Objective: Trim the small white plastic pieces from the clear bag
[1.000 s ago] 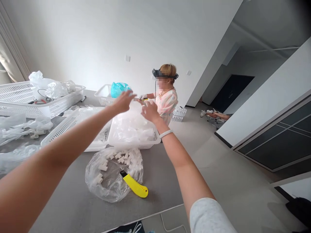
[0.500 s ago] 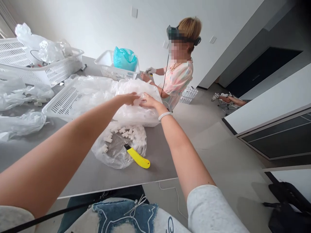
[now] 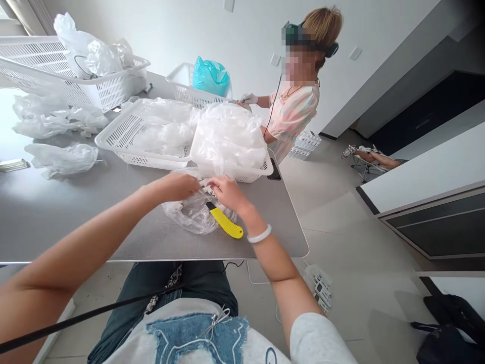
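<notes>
My left hand [image 3: 181,187] is closed, its fingers curled over the far side of an opened clear plastic bag [image 3: 191,220] on the table. Close by on the right, my right hand [image 3: 227,193] has its fingers bent into a pinch over the same bag. Thin clear film shows around both hands, but I cannot make out what the fingertips hold. Small white tube-like pieces [image 3: 207,189] lie in the bag, partly hidden by my hands. A yellow-handled utility knife [image 3: 227,223] rests across the bag's near right side.
White baskets of clear bags [image 3: 231,136] stand just beyond my hands. Another basket [image 3: 121,91] is at back left, near loose bags [image 3: 64,159]. A turquoise bag [image 3: 210,76] sits in a rear basket. A co-worker [image 3: 295,101] stands behind the table's right end.
Both hands have come back from the bags in the right basket to the opened bag nearer me. My view has shifted, showing more of the table's front edge.
</notes>
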